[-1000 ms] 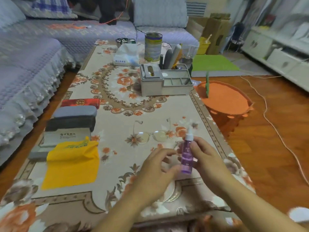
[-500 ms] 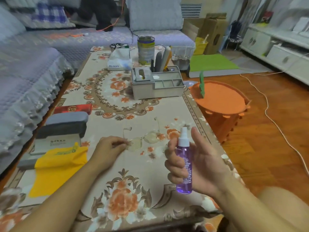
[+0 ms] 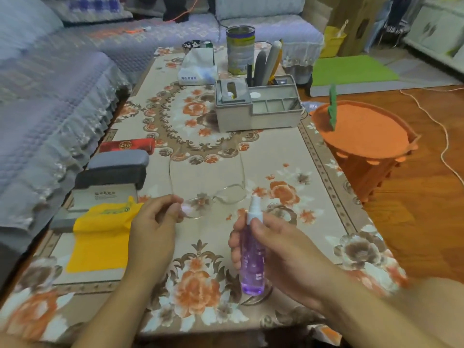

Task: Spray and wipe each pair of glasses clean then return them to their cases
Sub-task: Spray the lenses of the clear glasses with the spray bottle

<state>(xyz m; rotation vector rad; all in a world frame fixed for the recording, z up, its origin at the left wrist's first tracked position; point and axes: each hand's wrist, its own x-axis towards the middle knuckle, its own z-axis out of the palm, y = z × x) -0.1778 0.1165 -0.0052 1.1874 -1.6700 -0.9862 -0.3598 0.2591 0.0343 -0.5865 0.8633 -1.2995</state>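
Note:
A thin clear-framed pair of glasses (image 3: 226, 194) is lifted a little off the floral table cover (image 3: 313, 197), its arms pointing away from me. My left hand (image 3: 155, 227) pinches its left lens edge. My right hand (image 3: 281, 254) grips a purple spray bottle (image 3: 252, 262) upright, a finger on its white nozzle, just right of the glasses. A yellow wiping cloth (image 3: 100, 237) lies at the left. Behind it stand a white case (image 3: 105, 197), a dark grey case (image 3: 113, 169) and a red case (image 3: 128, 145).
A grey desk organiser (image 3: 256, 109) with pens, a tin can (image 3: 239, 51) and a tissue pack (image 3: 198, 69) stand at the table's far end. An orange stool (image 3: 361, 136) is off the right edge. A purple sofa (image 3: 50, 96) lines the left side.
My left hand left the bottle, reached to the glasses and took hold of them, raising them off the table. My right hand kept the bottle and closed its finger over the nozzle.

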